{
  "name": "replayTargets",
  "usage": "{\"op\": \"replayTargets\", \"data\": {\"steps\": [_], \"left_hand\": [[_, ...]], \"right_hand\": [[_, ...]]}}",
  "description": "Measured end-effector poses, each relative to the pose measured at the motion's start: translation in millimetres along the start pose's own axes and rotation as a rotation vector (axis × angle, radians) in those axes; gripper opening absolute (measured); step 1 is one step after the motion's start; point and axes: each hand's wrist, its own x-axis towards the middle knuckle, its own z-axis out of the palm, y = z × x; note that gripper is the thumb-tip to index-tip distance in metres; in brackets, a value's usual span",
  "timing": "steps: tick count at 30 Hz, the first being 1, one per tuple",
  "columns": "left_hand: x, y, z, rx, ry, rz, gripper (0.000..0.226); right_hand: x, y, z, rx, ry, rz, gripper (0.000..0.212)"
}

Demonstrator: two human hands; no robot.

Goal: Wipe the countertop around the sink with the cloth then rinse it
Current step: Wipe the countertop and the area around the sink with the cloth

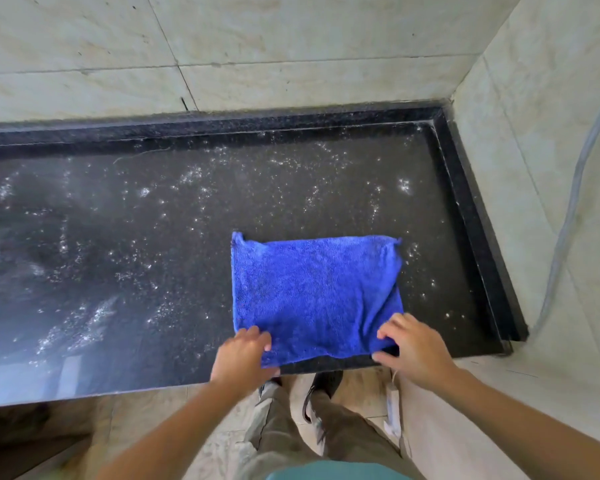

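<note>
A blue cloth [312,292] lies spread flat on the black speckled countertop [136,237], close to its front edge and right of the middle. My left hand [241,355] pinches the cloth's near left corner at the counter's edge. My right hand [411,348] pinches the near right corner, fingers on top and thumb below. White dust and droplets speckle the dark stone around the cloth. No sink is in view.
A raised black rim [478,216] borders the counter at the back and right. Pale tiled walls [291,46] stand behind and to the right. A grey hose [568,202] hangs along the right wall. My legs and shoes stand on the tiled floor [368,386] below.
</note>
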Motion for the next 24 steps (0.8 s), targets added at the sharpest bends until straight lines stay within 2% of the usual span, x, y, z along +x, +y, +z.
{"op": "replayTargets", "data": {"steps": [2, 3, 8, 11, 13, 16, 20, 24], "left_hand": [[-14, -1, 20, 0.117, -0.001, 0.104, 0.060], [-16, -4, 27, 0.138, 0.036, 0.129, 0.062], [-25, -8, 40, 0.219, 0.113, 0.229, 0.046], [-35, -12, 42, 0.144, 0.115, 0.232, 0.042], [-39, -18, 35, 0.058, 0.133, 0.197, 0.037], [-35, -28, 12, -0.226, 0.208, 0.085, 0.017], [-1, -31, -46, -0.456, 0.335, -0.117, 0.028], [57, -31, -82, -0.548, 0.393, -0.243, 0.031]], "right_hand": [[-15, 8, 16, -0.098, -0.070, -0.023, 0.043], [-19, 9, 19, -0.113, -0.074, -0.020, 0.044], [-32, 13, 15, -0.121, -0.099, -0.041, 0.035], [-40, 18, 11, -0.105, -0.198, -0.045, 0.010], [-42, 21, 4, -0.089, -0.198, -0.028, 0.013], [-32, 22, -21, 0.006, -0.015, 0.073, 0.012], [17, 26, -64, 0.171, 0.113, 0.165, 0.017], [87, 31, -80, 0.181, 0.077, 0.257, 0.020]]}}
